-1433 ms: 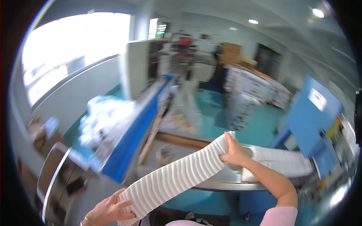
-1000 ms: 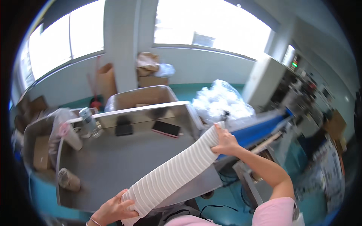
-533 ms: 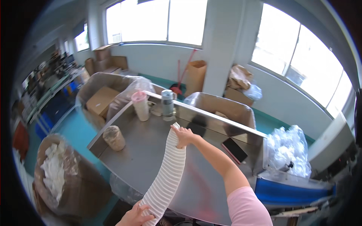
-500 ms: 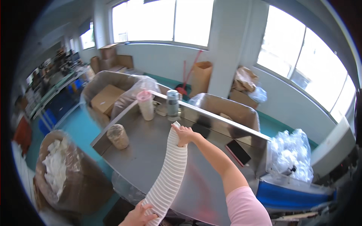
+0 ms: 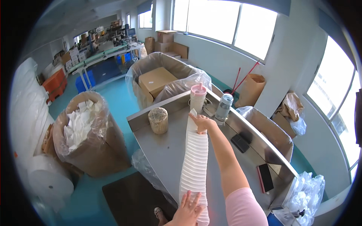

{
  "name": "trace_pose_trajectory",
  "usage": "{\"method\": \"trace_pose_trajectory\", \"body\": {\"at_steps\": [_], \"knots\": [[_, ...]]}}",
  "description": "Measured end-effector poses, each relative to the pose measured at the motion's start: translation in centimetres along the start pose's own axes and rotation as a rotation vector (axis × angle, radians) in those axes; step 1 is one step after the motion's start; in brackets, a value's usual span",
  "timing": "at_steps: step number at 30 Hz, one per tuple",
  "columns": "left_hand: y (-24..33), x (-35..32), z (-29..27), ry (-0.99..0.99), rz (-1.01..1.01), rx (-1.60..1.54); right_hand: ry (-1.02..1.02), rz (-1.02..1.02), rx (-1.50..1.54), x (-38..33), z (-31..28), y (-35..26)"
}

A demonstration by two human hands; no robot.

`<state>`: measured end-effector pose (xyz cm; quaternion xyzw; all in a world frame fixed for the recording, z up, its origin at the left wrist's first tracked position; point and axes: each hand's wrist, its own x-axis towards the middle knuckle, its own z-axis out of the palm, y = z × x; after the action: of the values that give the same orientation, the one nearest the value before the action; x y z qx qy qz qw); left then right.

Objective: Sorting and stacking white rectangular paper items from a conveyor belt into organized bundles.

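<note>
A long row of overlapping white folded sheets point(image 5: 194, 162) runs lengthwise along the metal table. At its far end my right hand point(image 5: 202, 122) is closed over the sheets, with the index finger stretched to the end corner. My left hand point(image 5: 187, 209) lies with fingers spread on the near end of the row. The material of the sheets cannot be made out. Just beyond my right hand stands a pale tumbler with a pink lid point(image 5: 198, 98).
A grey-blue bottle point(image 5: 224, 107), a plastic-wrapped beige roll point(image 5: 158, 122), a dark flat object point(image 5: 241, 143) and a phone point(image 5: 265, 177) rest on the table point(image 5: 162, 150). A raised metal rim edges its back. Left stands a lined bin of white scraps point(image 5: 94, 150); behind, a carton-filled bin point(image 5: 151, 62).
The view has swung left. The row, earlier curved, now lies straighter. My left hand has gone from gripping its near edge to lying spread on top; my right hand stays at the far end.
</note>
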<state>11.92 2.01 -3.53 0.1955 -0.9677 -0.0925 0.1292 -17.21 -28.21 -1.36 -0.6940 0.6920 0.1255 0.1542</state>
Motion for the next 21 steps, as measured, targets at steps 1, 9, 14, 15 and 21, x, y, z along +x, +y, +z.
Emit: {"method": "trace_pose_trajectory", "body": {"at_steps": [1,9,14,15,21], "knots": [[1.0,0.7,-0.9,-0.048,-0.020,-0.069,0.024,-0.010,0.002,-0.1,0.2,0.0],[7.4,5.1,1.9,-0.364,0.376,-0.075,0.016,-0.189,-0.018,-2.7,1.0,-2.4],[10.7,5.5,2.6,-0.290,0.360,-0.096,-0.020,-0.334,-0.090,-5.9,0.7,-7.5],[11.4,5.6,2.6,-0.313,0.354,-0.065,-0.036,-0.350,-0.099,-6.7,0.6,-8.4],[14.3,7.0,3.5,-0.259,0.312,-0.021,0.316,-0.451,-0.192,-12.0,3.3,-7.0]]}}
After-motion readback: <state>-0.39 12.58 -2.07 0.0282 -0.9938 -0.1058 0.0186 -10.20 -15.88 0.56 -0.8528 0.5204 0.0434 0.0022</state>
